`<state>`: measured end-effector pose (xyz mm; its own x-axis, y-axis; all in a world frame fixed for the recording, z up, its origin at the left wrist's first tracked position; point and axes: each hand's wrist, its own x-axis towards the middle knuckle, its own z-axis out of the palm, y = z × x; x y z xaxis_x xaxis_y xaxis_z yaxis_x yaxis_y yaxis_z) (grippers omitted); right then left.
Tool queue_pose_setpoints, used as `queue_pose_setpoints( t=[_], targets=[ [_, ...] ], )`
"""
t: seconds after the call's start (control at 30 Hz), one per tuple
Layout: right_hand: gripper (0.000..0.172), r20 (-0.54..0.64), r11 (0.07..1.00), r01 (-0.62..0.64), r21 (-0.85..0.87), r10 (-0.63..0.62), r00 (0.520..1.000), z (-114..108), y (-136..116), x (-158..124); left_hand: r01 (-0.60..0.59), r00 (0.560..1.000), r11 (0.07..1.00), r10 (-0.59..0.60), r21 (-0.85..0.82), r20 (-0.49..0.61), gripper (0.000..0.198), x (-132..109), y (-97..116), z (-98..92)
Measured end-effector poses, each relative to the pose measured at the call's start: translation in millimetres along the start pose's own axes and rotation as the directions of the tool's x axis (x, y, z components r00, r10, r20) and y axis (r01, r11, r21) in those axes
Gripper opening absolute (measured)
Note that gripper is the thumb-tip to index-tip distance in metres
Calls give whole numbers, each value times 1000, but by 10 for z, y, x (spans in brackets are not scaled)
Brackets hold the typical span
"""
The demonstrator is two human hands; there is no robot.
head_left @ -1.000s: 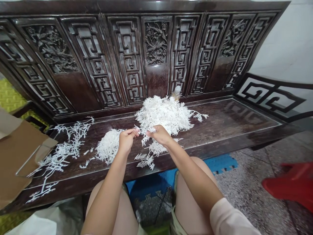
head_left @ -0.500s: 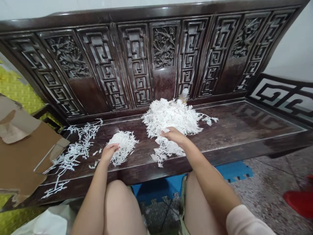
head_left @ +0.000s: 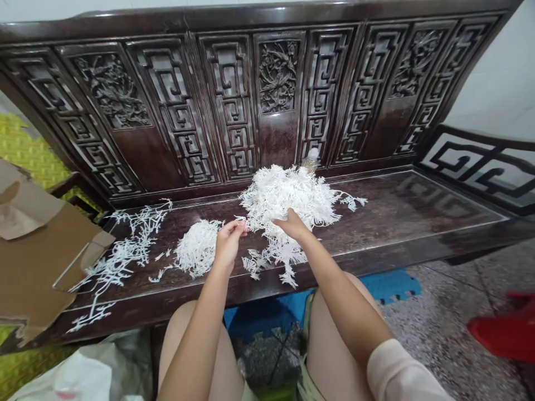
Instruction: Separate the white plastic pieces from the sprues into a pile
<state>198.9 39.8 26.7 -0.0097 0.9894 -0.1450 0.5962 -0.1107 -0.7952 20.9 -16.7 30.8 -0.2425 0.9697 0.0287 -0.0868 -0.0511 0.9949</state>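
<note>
I sit facing a dark carved wooden bench. A big heap of white branched plastic sprigs lies at the seat's middle. My right hand is closed on a cluster of sprigs that hangs from it toward the front edge. My left hand pinches a small white piece beside it, fingers close to the right hand. A smaller neat pile of white pieces lies just left of my left hand. Bare white stems are scattered further left.
A brown cardboard box stands at the left end. A small bottle sits behind the heap against the backrest. A white plastic bag lies at lower left. Blue foam mat and a red stool are on the floor.
My left hand left the small pile and came back up to the right hand, pinching at the sprigs it holds. The right hand has lifted its cluster slightly.
</note>
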Motion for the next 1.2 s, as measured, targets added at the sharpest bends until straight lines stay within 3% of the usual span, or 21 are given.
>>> queue_pose_setpoints(
  t=[0.1, 0.17, 0.23, 0.3, 0.4, 0.5, 0.63, 0.73, 0.83, 0.97, 1.1, 1.2],
  targets=[
    [92, -72, 985, -87, -148, 77, 994, -52, -45, -54, -25, 1000, 995, 25, 93, 2, 28, -10, -81, 57],
    [85, -188, 982, 16, -188, -52, 981, -27, -116, -139, -40, 999, 985, 42, 170, -9, 28, -3, -110, 50],
    [65, -208, 956, 233, -180, -269, 940, 41, -188, -226, -62, 997, 967, 70, 246, -24, 28, -1, -119, 35],
    [41, -18, 904, 422, -67, -424, 906, 139, -236, -286, -95, 994, 947, 106, 308, -21, 26, -10, -115, 30],
    [29, 253, 892, 424, 154, -451, 856, 283, -245, -312, -143, 988, 916, 152, 375, 5, 23, -37, -102, 42],
    [23, 281, 907, 349, 234, -407, 869, 350, -219, -306, -168, 985, 886, 167, 432, 41, 21, -64, -91, 54],
    [22, 332, 895, 387, 222, -442, 833, 306, -211, -308, -176, 984, 851, 166, 495, 64, 19, -90, -64, 50],
    [24, 285, 860, 493, 131, -509, 812, 274, -227, -298, -189, 981, 830, 182, 525, 67, 19, -116, -36, 55],
    [24, 177, 838, 546, 7, -539, 824, 286, -245, -276, -232, 969, 809, 239, 541, 59, 21, -148, -34, 74],
    [24, 96, 840, 528, -126, -519, 849, 320, -268, -286, -306, 939, 760, 339, 573, 53, 23, -151, -87, 106],
    [23, 68, 842, 517, -153, -513, 855, 377, -269, -319, -372, 906, 713, 420, 594, 63, 20, -118, -138, 150],
    [20, 41, 867, 483, -124, -482, 875, 395, -221, -236, -449, 849, 648, 524, 616, 68, 20, -182, -110, 198]
  ],
)
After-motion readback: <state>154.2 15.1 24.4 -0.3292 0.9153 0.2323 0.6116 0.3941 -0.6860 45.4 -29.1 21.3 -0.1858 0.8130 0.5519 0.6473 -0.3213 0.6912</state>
